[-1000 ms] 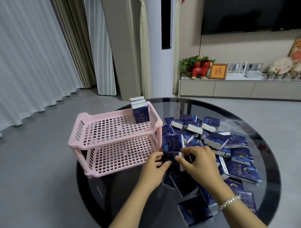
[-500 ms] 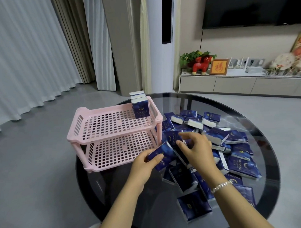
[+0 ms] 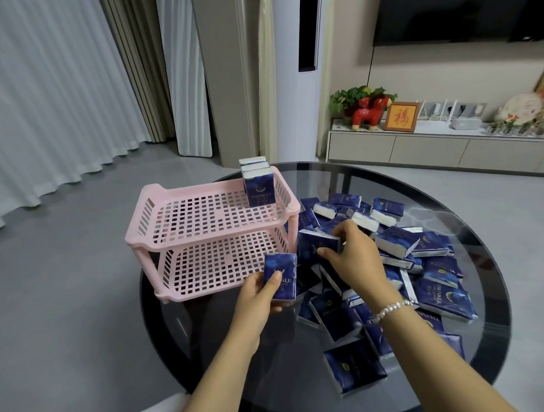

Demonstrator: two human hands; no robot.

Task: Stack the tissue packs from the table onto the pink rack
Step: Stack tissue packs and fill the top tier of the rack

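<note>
Round dark glass table (image 3: 486, 368) in a living room. Pink rack (image 3: 210, 235) with two shelves on the left part of the table. Row of blue tissue packs (image 3: 258, 187) standing upright at the far right corner of the top shelf. Bottom shelf bare. Big messy heap of blue packs (image 3: 427, 262) lying on the right part of the table, some flat, some on top of others. Left hand (image 3: 257, 294) near the front right corner of the rack, fingers and thumb pinching one blue pack (image 3: 281, 275), held upright just in front of the bottom shelf. Right hand (image 3: 356, 258) just to the right of it, over the heap, thumb and fingers closed around another blue pack (image 3: 316, 245), tilted, right beside the rack's front leg. Hard to tell if this second pack is lifted or touching the heap. Shiny bead bracelet (image 3: 390, 309) on the right wrist.
</note>
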